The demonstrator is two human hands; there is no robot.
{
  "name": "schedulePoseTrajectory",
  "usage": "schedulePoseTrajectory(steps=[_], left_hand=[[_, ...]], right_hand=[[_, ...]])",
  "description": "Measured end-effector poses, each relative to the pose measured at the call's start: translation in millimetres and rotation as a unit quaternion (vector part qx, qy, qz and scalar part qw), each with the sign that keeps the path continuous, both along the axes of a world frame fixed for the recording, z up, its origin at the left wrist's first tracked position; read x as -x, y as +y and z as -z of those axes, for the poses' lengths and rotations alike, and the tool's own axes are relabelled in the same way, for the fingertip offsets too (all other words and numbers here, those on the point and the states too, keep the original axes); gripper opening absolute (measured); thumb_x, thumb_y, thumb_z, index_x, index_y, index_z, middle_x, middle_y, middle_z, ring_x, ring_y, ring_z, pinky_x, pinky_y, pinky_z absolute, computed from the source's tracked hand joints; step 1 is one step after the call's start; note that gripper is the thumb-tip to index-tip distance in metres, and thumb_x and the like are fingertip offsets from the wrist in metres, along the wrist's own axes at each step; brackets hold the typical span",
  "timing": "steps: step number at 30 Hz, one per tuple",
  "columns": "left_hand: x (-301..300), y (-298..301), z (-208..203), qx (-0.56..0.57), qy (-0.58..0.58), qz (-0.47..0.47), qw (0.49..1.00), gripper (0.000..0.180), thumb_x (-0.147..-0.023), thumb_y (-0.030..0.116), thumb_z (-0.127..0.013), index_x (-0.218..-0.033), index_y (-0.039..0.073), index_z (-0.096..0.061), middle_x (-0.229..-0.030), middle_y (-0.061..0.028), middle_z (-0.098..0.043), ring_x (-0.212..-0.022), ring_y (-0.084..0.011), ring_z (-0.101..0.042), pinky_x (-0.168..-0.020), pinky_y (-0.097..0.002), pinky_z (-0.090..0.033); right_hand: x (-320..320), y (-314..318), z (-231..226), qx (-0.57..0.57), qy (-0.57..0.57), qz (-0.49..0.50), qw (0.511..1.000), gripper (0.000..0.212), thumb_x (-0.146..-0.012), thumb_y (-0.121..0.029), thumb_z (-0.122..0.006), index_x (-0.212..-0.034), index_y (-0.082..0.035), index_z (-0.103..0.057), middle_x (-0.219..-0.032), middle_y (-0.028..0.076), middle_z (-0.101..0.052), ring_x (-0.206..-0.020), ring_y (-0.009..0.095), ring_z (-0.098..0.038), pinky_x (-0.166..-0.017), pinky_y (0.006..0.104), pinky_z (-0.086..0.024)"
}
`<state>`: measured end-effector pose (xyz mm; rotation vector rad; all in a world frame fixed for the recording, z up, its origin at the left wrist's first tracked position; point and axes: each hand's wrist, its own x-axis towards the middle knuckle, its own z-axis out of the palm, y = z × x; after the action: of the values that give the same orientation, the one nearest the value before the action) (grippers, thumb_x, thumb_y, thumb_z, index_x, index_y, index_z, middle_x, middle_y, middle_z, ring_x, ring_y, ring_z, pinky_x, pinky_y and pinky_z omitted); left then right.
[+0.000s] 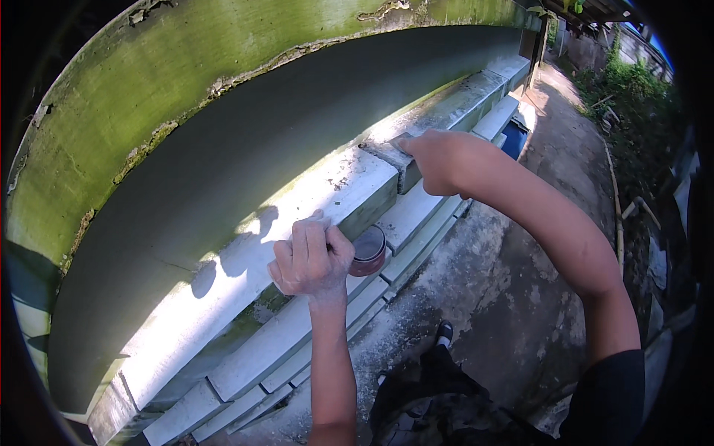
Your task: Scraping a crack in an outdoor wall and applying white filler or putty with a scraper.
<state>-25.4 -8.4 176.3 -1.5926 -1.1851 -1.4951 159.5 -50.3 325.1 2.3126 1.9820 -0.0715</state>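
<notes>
My right hand (445, 160) reaches to the top of a white-dusted ledge, its fingers curled and one fingertip pressed down. At that fingertip is a small grey flat piece (401, 141); its kind is unclear. My left hand (311, 256), pale with dust, is closed in a fist over the edge of the white ledge (253, 279). What it holds, if anything, is hidden. Right beside its thumb is a round reddish container (368, 251) with a grey inside. I cannot tell whether it hangs from the hand or stands on the lower ledge.
A curved wall with a mossy green rim (193, 82) rises behind the ledge. Lower stepped ledges (297, 338) run below it. A concrete path (513, 297) lies to the right, with a blue object (514, 140) by the wall and plants (632, 85) beyond.
</notes>
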Motion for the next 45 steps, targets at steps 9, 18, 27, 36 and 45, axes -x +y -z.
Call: schedulePoseTrajectory(steps=[9, 18, 27, 36, 45], left_hand=[[2.1, -0.8, 3.8, -0.003, -0.007, 0.041, 0.999, 0.011, -0.065, 0.014, -0.064, -0.070, 0.024, -0.064, -0.079, 0.0138, -0.067, -0.060, -0.0133, -0.048, -0.054, -0.0306, -0.029], [-8.6, -33.0, -8.0, 0.034, -0.081, 0.159, 0.983, 0.025, -0.069, 0.012, -0.061, -0.090, 0.018, -0.073, -0.104, 0.0078, -0.076, -0.095, -0.0179, -0.065, -0.085, -0.0304, -0.040], [-105.4, -140.1, 79.0, 0.562, -0.276, 0.596, 0.503, 0.056, -0.102, 0.032, -0.056, -0.145, 0.000, -0.041, -0.144, -0.0202, -0.053, -0.117, -0.0254, -0.061, -0.090, -0.0336, -0.049], [-181.3, -147.0, 126.4, 0.649, -0.437, 0.567, 0.257, 0.044, -0.104, 0.046, -0.055, -0.111, 0.006, -0.069, -0.098, 0.0025, -0.064, -0.091, -0.0063, -0.056, -0.080, -0.0246, -0.045], [-215.4, -131.7, 87.8, 0.657, -0.314, 0.609, 0.314, 0.041, -0.107, 0.038, -0.051, -0.126, 0.003, -0.060, -0.113, -0.0066, -0.067, -0.106, -0.0127, -0.061, -0.090, -0.0301, -0.050]], right_hand=[[-8.6, 20.9, 15.4, -0.079, -0.028, -0.027, 0.996, 0.022, -0.079, -0.003, -0.056, -0.094, 0.006, -0.070, -0.089, 0.022, -0.074, -0.071, 0.030, -0.074, -0.065, 0.0390, -0.060], [-71.9, -75.7, 2.2, -0.169, 0.076, -0.002, 0.983, 0.055, -0.077, -0.012, -0.060, -0.131, 0.003, -0.060, -0.106, 0.027, -0.069, -0.102, 0.041, -0.067, -0.093, 0.0419, -0.053], [-67.4, -179.3, 128.8, -0.299, 0.254, 0.070, 0.917, 0.054, -0.083, -0.005, -0.066, -0.136, -0.003, -0.055, -0.113, 0.023, -0.057, -0.102, 0.042, -0.060, -0.088, 0.0460, -0.051], [-91.3, -200.2, 169.2, -0.315, 0.431, -0.026, 0.845, 0.053, -0.073, -0.009, -0.079, -0.124, -0.004, -0.066, -0.110, 0.017, -0.063, -0.105, 0.035, -0.065, -0.087, 0.0414, -0.054], [-166.5, -116.1, 179.6, -0.558, 0.357, -0.174, 0.728, 0.026, -0.086, -0.029, -0.072, -0.072, -0.008, -0.064, -0.076, 0.006, -0.057, -0.080, 0.028, -0.056, -0.086, 0.0442, -0.045]])
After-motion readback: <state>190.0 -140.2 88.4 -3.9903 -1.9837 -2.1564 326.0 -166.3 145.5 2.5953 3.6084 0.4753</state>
